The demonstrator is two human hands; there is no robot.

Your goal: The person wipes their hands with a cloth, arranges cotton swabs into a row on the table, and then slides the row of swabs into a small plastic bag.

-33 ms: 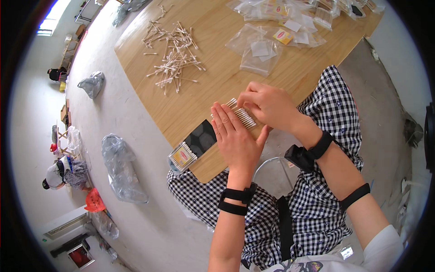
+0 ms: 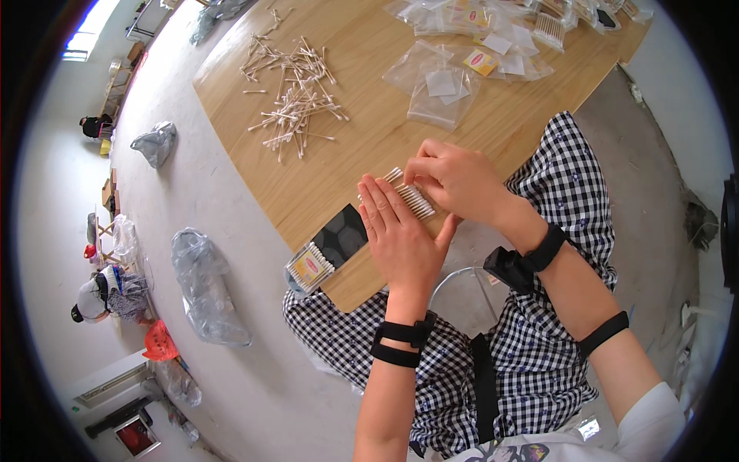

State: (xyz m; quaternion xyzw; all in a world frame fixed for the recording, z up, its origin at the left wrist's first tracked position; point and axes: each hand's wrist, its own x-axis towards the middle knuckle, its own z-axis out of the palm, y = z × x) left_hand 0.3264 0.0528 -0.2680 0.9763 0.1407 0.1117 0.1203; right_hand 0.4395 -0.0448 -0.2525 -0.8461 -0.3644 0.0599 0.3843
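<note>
One wooden table (image 2: 362,138) on my feed carries one swab heap (image 2: 296,108), too tangled to count, and one pack (image 2: 310,266) at the near-left corner beside one black sheet (image 2: 341,235). One swab row (image 2: 416,202) lies near the edge: my left hand (image 2: 400,231), opened flat, rests over part of it; my right hand (image 2: 454,181) curls at it, fingertips hidden, so I cannot tell what it grips.
</note>
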